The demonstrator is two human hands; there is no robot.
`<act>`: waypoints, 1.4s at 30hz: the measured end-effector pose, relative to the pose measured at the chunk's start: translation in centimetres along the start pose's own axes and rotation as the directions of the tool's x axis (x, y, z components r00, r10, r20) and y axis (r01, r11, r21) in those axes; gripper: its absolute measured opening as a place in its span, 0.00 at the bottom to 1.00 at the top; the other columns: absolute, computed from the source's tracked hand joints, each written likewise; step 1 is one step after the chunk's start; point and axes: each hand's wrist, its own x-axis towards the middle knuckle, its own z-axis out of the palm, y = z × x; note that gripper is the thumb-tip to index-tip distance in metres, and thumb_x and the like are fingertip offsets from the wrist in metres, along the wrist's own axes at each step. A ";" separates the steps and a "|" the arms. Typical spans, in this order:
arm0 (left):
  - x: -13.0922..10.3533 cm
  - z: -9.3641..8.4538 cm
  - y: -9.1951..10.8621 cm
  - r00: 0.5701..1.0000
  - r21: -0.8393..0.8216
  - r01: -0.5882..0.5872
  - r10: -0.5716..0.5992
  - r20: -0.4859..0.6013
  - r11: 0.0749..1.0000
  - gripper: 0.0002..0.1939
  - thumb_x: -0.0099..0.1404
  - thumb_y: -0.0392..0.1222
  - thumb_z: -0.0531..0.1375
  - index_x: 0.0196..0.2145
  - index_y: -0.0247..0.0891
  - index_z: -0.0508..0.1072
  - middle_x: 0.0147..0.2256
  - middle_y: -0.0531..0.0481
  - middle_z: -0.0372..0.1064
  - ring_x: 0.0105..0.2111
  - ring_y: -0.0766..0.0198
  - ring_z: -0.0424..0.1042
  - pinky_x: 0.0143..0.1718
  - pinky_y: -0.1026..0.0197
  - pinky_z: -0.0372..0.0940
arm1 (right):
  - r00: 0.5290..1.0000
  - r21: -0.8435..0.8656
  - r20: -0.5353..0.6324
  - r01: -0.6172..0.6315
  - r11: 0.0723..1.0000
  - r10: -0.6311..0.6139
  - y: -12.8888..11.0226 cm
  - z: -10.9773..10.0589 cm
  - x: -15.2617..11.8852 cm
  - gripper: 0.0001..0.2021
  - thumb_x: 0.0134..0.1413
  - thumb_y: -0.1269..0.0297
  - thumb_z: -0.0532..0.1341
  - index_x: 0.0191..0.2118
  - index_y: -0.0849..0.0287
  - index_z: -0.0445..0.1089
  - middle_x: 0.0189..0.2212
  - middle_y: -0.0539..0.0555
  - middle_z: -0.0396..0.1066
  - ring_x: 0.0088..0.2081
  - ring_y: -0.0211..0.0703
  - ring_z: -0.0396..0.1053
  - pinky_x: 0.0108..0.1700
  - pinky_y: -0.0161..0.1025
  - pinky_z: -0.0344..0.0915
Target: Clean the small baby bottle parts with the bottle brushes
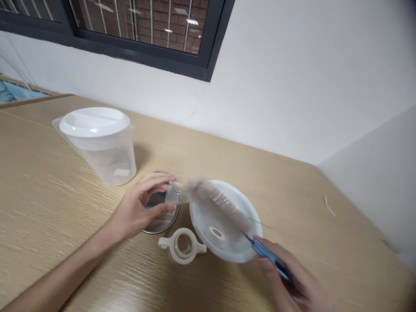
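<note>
The left hand (138, 207) pinches a clear cup (173, 193) in its fingers; the right hand (294, 281) grips a blue-handled brush (224, 212). This slants from the cup toward four o'clock, over a white bowl (207, 235).

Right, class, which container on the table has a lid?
The translucent pitcher, capped in white; the white bowl and the metal-rimmed dish under the left hand are open.

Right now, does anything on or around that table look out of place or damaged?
A pale strip lies alone toward the table's right edge, like a stray scrap. A thin jagged line on the wall below the window looks like a crack.
</note>
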 end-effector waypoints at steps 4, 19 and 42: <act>0.1 0.3 -0.3 1.000 -0.093 0.016 -0.015 0.014 0.996 0.22 0.57 0.37 0.72 0.49 0.47 0.79 0.53 0.48 0.73 0.55 0.55 0.73 0.60 0.49 0.70 | 0.999 -0.027 0.013 -0.038 0.999 0.039 0.1 0.1 0.7 0.11 0.64 0.61 0.61 0.49 0.51 0.76 0.41 0.49 0.82 0.38 0.39 0.81 0.38 0.24 0.76; 0.2 0.0 1.1 0.985 0.170 0.168 -0.160 -0.059 0.971 0.26 0.51 0.49 0.74 0.48 0.45 0.81 0.45 0.45 0.80 0.46 0.46 0.77 0.47 0.45 0.75 | 1.000 0.013 -0.017 -0.021 1.000 0.021 0.1 -0.2 0.7 0.11 0.63 0.63 0.61 0.49 0.54 0.76 0.43 0.52 0.81 0.39 0.41 0.81 0.39 0.25 0.76; 0.1 0.1 0.1 0.998 0.309 0.048 -0.033 -0.053 0.950 0.27 0.54 0.48 0.73 0.51 0.44 0.76 0.45 0.46 0.77 0.40 0.56 0.75 0.48 0.49 0.72 | 0.995 -0.001 -0.069 -0.074 0.997 0.073 0.8 -0.4 0.2 0.12 0.63 0.60 0.62 0.48 0.57 0.77 0.43 0.55 0.81 0.40 0.46 0.82 0.41 0.30 0.78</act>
